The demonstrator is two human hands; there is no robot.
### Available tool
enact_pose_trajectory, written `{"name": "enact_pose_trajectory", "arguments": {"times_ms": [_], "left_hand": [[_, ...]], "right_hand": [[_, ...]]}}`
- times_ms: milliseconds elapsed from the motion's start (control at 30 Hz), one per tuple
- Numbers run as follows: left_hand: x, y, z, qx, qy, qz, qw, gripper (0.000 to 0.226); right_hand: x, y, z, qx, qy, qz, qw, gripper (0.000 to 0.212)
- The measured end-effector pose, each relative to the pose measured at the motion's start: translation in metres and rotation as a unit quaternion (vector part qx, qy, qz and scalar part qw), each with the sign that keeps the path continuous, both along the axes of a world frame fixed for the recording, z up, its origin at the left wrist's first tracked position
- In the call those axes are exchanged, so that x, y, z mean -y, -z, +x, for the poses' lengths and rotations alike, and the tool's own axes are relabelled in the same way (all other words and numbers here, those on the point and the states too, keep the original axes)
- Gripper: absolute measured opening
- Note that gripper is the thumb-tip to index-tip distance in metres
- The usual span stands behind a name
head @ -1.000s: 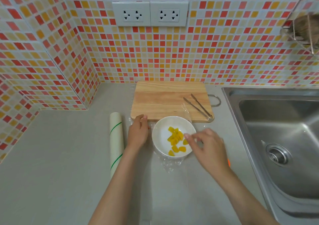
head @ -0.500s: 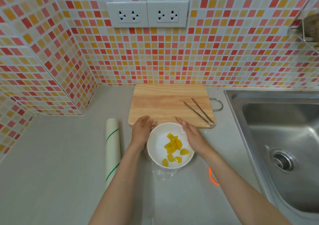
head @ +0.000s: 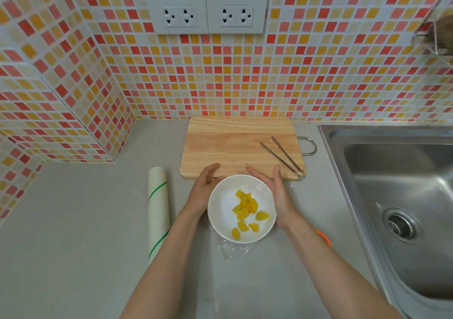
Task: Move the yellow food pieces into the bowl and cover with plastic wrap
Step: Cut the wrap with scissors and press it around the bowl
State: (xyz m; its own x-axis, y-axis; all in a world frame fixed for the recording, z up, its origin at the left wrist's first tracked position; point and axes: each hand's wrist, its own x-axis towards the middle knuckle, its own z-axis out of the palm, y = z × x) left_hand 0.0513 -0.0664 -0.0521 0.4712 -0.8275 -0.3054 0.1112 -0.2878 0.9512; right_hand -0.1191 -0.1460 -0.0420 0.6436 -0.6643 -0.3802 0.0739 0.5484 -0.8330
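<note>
Bowl (head: 241, 208) of yellow food pieces (head: 246, 211) between hands: left hand (head: 204, 187) at nine o'clock, right hand (head: 277, 191) at three, both spread flat against plastic wrap (head: 231, 249).

Glossy bowl (head: 220, 211), wood board (head: 235, 144), metal tongs (head: 282, 157), steel sink (head: 392, 171).

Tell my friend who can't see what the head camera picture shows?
Two hands, left hand and right hand, cup a white bowl of yellow food pieces on a grey counter, crinkled plastic wrap beneath it.
</note>
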Motion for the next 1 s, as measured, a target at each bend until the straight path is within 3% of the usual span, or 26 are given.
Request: {"name": "enact_pose_trajectory", "arguments": {"times_ms": [167, 267, 367, 433, 567, 667, 1000], "left_hand": [[-0.008, -0.002, -0.001, 0.195, 0.035, 0.022, 0.98, 0.056], [-0.013, -0.006, -0.005, 0.278, 0.006, 0.015, 0.96, 0.046], [-0.021, -0.016, -0.006, 0.305, -0.074, -0.002, 0.95, 0.032], [-0.033, -0.027, -0.014, 0.276, -0.101, -0.036, 0.955, 0.034], [-0.055, -0.032, -0.053, 0.115, -0.066, -0.082, 0.988, 0.048], [-0.055, -0.026, -0.072, 0.084, -0.092, -0.087, 0.988, 0.048], [-0.043, -0.019, -0.073, -0.04, -0.196, -0.092, 0.975, 0.04]], "right_hand": [[0.005, -0.001, -0.001, -0.024, 0.028, -0.013, 0.999, 0.067], [0.003, -0.008, 0.0, -0.072, 0.098, -0.073, 0.99, 0.067], [0.0, -0.016, -0.008, -0.084, 0.194, -0.14, 0.967, 0.059], [-0.007, -0.024, -0.017, -0.064, 0.218, -0.179, 0.957, 0.052], [-0.038, -0.024, -0.019, -0.052, 0.156, -0.213, 0.963, 0.044], [-0.048, -0.015, -0.012, -0.073, 0.147, -0.225, 0.96, 0.036], [-0.028, -0.002, -0.01, -0.021, 0.101, -0.045, 0.994, 0.058]]}}
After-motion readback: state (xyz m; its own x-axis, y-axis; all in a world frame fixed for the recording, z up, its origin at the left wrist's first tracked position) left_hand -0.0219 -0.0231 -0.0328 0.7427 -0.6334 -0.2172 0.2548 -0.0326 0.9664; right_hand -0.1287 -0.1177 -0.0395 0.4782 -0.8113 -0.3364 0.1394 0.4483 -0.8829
